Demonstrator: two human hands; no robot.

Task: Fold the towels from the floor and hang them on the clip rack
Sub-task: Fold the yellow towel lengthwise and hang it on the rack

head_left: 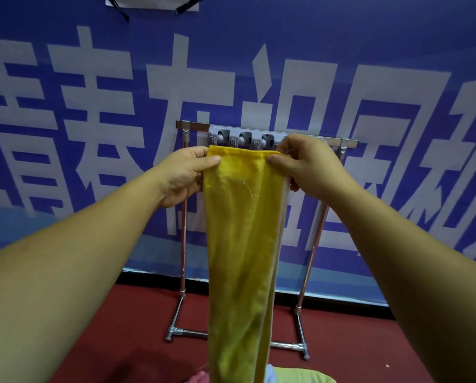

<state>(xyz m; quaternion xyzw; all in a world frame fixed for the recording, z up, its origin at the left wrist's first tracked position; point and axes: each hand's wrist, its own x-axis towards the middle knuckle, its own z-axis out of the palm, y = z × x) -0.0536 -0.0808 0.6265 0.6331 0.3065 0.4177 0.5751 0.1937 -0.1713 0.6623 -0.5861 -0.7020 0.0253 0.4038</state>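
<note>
A yellow towel (239, 244), folded lengthwise, hangs straight down in front of me. My left hand (183, 175) pinches its top left corner and my right hand (308, 164) pinches the top right corner. The towel's top edge is held just below and in front of the grey clip strip (242, 138) on the metal rack (183, 217). Three clips show left of my right hand; the rest of the strip is hidden behind that hand.
The rack stands on a red floor (120, 341) against a blue banner wall (93, 106). At the bottom edge lie more towels: a pink one (199, 378), a light blue one (270, 374) and a light green one (300, 377).
</note>
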